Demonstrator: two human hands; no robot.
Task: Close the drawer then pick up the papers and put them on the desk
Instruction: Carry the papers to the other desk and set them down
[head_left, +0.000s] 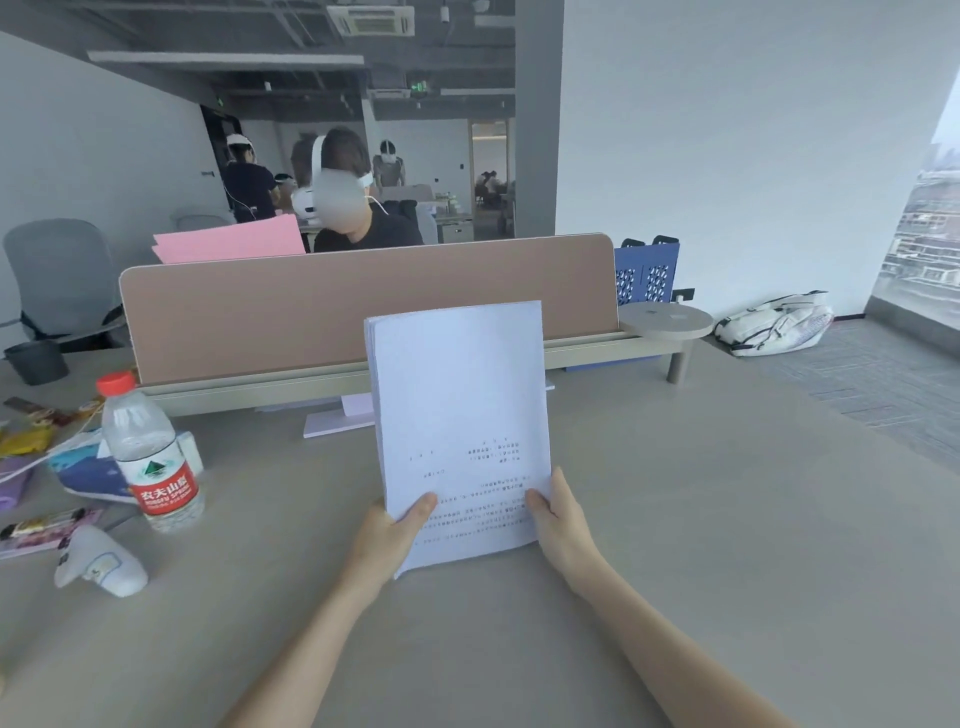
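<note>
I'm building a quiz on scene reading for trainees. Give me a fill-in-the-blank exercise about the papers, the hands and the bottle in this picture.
1. The stack of white printed papers is gripped at its bottom corners by ____ hands: left hand, right hand.
2. The clear plastic water bottle has a ____ cap.
3. That bottle stands to the ____ of the papers on the grey desk.
4. The papers are held upright in front of the ____ desk divider panel.

Missing words: both; red; left; beige

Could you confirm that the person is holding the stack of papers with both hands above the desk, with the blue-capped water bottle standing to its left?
Not quite: the head view shows the water bottle has a red cap, not blue. The rest holds: left hand and right hand both grip the papers above the desk, bottle standing to their left.
</note>
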